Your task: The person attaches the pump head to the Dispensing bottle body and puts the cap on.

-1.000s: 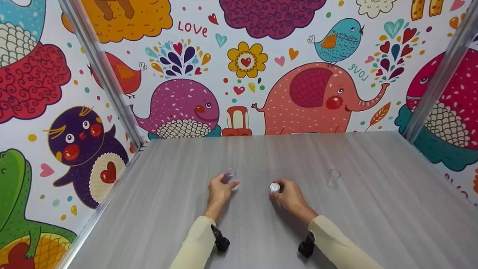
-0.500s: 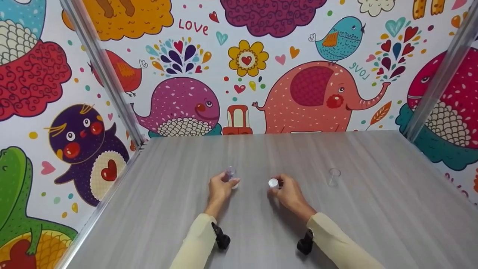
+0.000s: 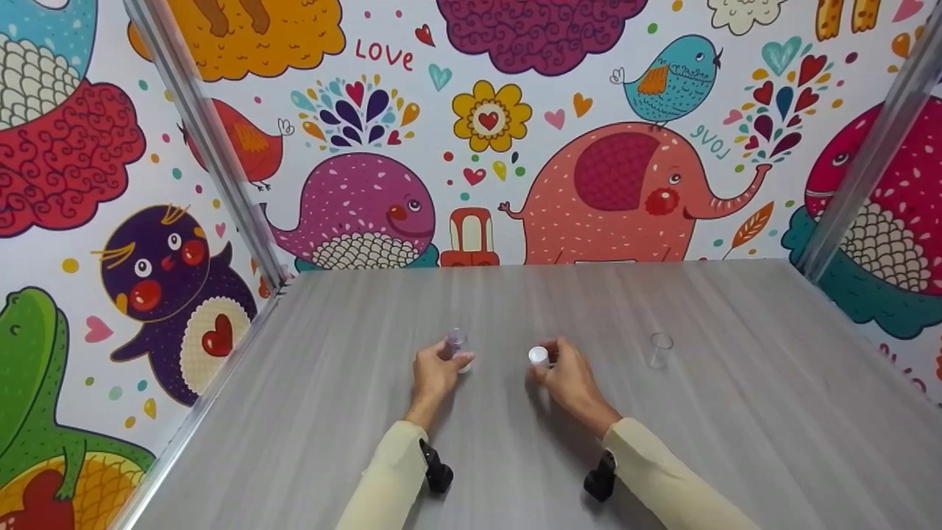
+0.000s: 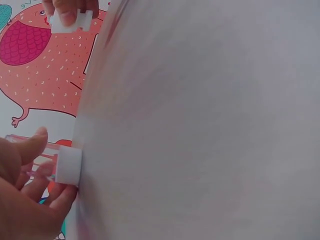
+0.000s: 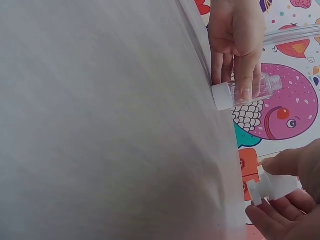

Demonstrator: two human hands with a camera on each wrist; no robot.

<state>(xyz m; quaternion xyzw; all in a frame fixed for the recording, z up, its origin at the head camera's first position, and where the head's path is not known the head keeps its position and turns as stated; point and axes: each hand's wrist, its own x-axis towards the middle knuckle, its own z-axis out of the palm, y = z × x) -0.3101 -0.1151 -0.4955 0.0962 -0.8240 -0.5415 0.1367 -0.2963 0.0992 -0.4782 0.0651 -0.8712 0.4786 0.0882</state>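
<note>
A small clear bottle with a white base stands upright on the table, gripped between the thumb and fingers of the left hand. Its threaded neck is uncovered in the right wrist view, where the left hand holds the clear body. To the right, the right hand pinches a white cap-like piece. That piece has a narrower stepped part at its lower end, and appears raised off the table. A gap separates the two hands.
An open clear cylinder, like a small cup, stands on the table to the right of the right hand. Patterned walls with metal corner posts border the table at the back and sides.
The right hand has moved slightly away from the table's near side with the white piece. The left hand keeps its hold on the bottle, nearly still.
</note>
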